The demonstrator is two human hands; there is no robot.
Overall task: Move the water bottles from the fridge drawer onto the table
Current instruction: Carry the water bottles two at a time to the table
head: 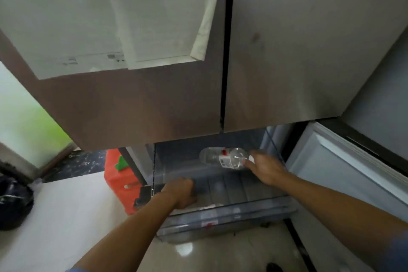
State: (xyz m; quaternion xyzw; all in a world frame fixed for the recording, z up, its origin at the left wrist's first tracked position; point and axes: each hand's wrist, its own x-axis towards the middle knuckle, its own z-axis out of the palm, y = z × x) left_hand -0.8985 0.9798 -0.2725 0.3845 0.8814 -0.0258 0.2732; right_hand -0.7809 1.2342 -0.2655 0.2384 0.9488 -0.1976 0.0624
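While the left hand (180,192) curls tight over the near rim of the clear fridge drawer (220,216), the right hand (266,169) holds a water bottle (223,158) by its cap end, lying sideways above the drawer. This looks like the lifting-out step. Next, the bottle needs carrying to the table, which I cannot see.

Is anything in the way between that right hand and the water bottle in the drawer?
Nothing visible. The right hand is already at the cap end of the water bottle, which lies on its side in the open fridge drawer. The left hand rests at the drawer's left front, clear of the bottle.
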